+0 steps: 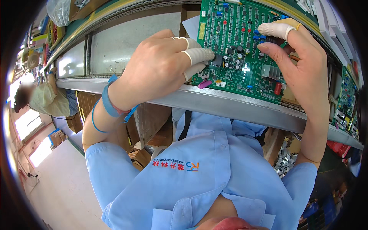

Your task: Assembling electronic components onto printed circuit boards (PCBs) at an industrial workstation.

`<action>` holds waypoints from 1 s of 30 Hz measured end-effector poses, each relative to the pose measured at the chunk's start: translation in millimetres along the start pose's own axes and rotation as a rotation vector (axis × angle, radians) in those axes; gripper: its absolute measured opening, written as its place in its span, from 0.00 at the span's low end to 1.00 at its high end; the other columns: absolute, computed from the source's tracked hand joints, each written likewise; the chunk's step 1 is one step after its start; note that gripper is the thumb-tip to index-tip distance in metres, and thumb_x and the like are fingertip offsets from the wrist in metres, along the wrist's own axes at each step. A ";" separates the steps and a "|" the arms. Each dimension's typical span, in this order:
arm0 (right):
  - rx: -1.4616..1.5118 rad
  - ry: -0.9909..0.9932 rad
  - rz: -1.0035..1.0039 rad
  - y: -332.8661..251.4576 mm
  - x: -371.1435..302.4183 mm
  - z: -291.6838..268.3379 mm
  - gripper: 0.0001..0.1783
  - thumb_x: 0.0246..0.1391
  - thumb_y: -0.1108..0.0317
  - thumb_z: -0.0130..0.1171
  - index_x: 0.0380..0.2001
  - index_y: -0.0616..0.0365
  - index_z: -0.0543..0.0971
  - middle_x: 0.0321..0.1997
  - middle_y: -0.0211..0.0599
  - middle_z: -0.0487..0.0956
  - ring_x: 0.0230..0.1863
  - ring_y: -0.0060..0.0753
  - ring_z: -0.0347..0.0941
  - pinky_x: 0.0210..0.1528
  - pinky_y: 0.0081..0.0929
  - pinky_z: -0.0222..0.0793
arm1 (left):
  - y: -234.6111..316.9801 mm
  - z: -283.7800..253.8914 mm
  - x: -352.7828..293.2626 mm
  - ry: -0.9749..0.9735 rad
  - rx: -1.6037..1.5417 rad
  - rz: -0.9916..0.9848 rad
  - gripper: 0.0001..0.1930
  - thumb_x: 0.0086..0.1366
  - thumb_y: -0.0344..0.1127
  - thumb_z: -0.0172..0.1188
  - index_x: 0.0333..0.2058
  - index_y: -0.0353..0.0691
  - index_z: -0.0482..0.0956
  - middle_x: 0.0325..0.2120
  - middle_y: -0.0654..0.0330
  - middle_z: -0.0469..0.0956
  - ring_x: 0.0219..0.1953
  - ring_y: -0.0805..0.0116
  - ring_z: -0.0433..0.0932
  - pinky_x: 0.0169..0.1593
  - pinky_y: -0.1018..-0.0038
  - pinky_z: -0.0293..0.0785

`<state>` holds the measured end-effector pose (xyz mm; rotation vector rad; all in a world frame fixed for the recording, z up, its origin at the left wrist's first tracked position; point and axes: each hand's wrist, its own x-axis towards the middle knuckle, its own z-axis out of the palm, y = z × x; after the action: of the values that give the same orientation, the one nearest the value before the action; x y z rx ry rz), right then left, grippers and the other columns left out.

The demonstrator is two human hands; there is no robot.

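Note:
A green circuit board crowded with small parts lies on the metal rails in front of me. My left hand is at the board's left edge, its fingers closed and wearing white finger cots. Their tips touch down beside a dark block-shaped component; what they pinch, if anything, is hidden. Over the board's right side is my right hand, its cotted index finger and bare thumb apart around small blue components. Its other fingers curl partly out of sight. A purple part sticks out at the board's near edge.
Along my front runs the metal rail of the line. Another green board sits farther right. At the far left a co-worker stands by the line. Metal parts lie below the rail at right, and a blue coiled wrist strap circles my left wrist.

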<state>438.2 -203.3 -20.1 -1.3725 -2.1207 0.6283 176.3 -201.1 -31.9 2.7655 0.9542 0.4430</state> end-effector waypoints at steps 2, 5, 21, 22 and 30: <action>-0.001 0.008 -0.009 0.8 0.6 1.4 0.15 0.49 0.71 0.64 0.42 0.58 0.80 0.36 0.32 0.77 0.31 0.21 0.71 0.32 0.17 0.66 | -2.1 1.3 -0.7 -0.018 0.031 0.067 0.16 0.47 0.31 0.68 0.38 0.46 0.83 0.20 0.65 0.75 0.22 0.66 0.67 0.27 0.71 0.65; -0.014 0.021 -0.044 2.3 2.5 3.2 0.14 0.49 0.71 0.64 0.42 0.57 0.81 0.36 0.31 0.77 0.30 0.21 0.71 0.32 0.17 0.66 | 0.1 -8.5 5.5 -0.113 0.091 0.087 0.15 0.48 0.31 0.67 0.38 0.45 0.83 0.25 0.64 0.78 0.22 0.67 0.69 0.27 0.72 0.66; 0.063 0.045 -0.072 -1.2 6.9 -1.5 0.09 0.48 0.78 0.61 0.36 0.63 0.80 0.34 0.40 0.77 0.34 0.32 0.74 0.37 0.23 0.68 | -34.1 -37.3 -1.6 0.059 0.026 -0.111 0.18 0.52 0.27 0.62 0.43 0.48 0.82 0.30 0.59 0.80 0.29 0.59 0.74 0.33 0.68 0.72; 0.073 0.047 -0.102 -1.6 5.6 -2.8 0.09 0.48 0.78 0.61 0.36 0.63 0.80 0.34 0.40 0.77 0.34 0.32 0.74 0.37 0.23 0.68 | -39.9 -40.5 -4.6 0.065 0.060 -0.155 0.16 0.54 0.28 0.62 0.43 0.47 0.82 0.30 0.59 0.80 0.31 0.57 0.75 0.35 0.68 0.72; 0.099 0.003 -0.007 2.2 11.2 0.9 0.10 0.51 0.78 0.57 0.39 0.63 0.79 0.38 0.41 0.77 0.39 0.36 0.74 0.43 0.24 0.67 | -51.3 -73.7 -7.6 0.225 -0.084 -0.475 0.11 0.60 0.31 0.60 0.42 0.37 0.80 0.35 0.51 0.81 0.34 0.61 0.80 0.37 0.73 0.75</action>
<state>435.3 -192.3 -20.1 -1.3113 -2.0620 0.7181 116.6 -160.5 22.0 2.3358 1.5500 0.6969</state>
